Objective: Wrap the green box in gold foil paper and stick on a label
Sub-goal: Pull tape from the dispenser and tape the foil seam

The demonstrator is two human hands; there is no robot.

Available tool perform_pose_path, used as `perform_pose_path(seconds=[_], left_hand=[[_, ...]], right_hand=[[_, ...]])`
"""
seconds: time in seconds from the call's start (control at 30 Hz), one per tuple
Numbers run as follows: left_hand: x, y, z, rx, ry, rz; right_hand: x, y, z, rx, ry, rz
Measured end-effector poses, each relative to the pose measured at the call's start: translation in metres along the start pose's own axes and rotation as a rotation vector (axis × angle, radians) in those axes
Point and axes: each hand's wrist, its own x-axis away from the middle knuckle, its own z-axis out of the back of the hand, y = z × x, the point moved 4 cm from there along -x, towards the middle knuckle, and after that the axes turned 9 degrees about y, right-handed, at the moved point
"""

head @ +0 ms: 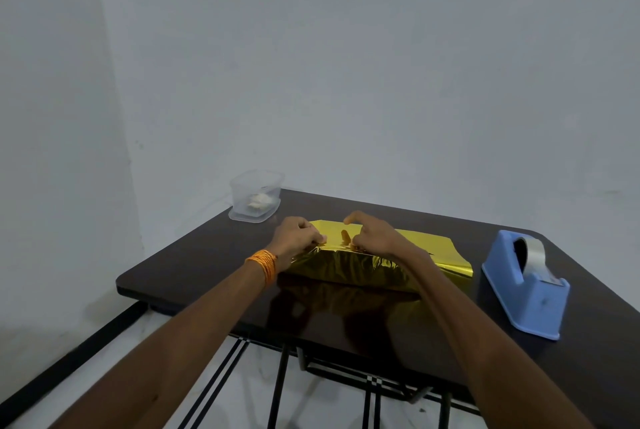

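Gold foil paper [363,267] lies near the middle of a dark, glossy tabletop [207,272], folded up and over a low, box-like shape. The green box itself cannot be seen, as the foil hides whatever is beneath. The near side of the foil stands up as a crinkled, shadowed wall, and its flat top shines bright yellow. A loose flap of foil spreads out flat to the right of the wrapped shape.

Both bare arms reach in from the near edge and meet on top of the foil, along its near upper fold. The left hand [298,236], with an orange thread wristband [265,264], has its fingers curled and pinches the foil at the fold. Just beside it, the right hand [374,234] pinches the same fold with bent fingers, its index finger raised and hooked above the foil.

To the right of the foil, apart from it, stands a blue tape dispenser [526,286] holding a roll of tape [531,252]. Beyond the foil to the left, at the far corner, sits a clear plastic container [256,196] with something small and white inside.
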Motion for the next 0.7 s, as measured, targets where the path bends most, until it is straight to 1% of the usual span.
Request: perform_pose_path(seconds=[0.1,0.13,0.2,0.27,0.33,0.37,0.4,0.43,0.53,0.6,0.67,0.7], left_hand=[[0.002,0.0,0.005,0.04,-0.002,0.012],[0.003,0.001,0.007,0.04,0.028,-0.003],[0.001,0.008,0.012,-0.056,0.163,-0.119],[0.0,0.02,0.014,-0.205,0.277,-0.266],[-0.002,0.034,0.008,-0.279,0.295,-0.371],[-0.003,0.041,0.002,-0.301,0.275,-0.417],[-0.005,0.049,-0.003,-0.32,0.25,-0.459],[-0.008,0.055,-0.011,-0.341,0.223,-0.491],[-0.022,0.068,-0.032,-0.439,0.129,-0.528],[-0.032,0.064,-0.048,-0.572,-0.017,-0.507],[-0.037,0.053,-0.059,-0.709,-0.185,-0.457],[-0.038,0.047,-0.061,-0.764,-0.232,-0.434]], right_hand=[[0.004,-0.004,0.003,-0.021,0.014,0.007],[0.007,-0.004,0.006,-0.042,0.016,0.004],[0.013,-0.003,0.015,-0.118,0.059,0.002],[0.023,-0.001,0.026,-0.143,0.18,0.038],[0.037,0.002,0.036,-0.093,0.366,0.086],[0.045,0.003,0.04,-0.072,0.447,0.093],[0.054,0.003,0.042,-0.06,0.492,0.083],[0.061,0.005,0.042,-0.054,0.501,0.062],[0.081,0.014,0.032,-0.024,0.438,0.014],[0.09,0.021,0.026,-0.017,0.43,-0.001],[0.092,0.028,0.025,-0.046,0.464,-0.024],[0.091,0.033,0.025,-0.061,0.484,-0.039]])
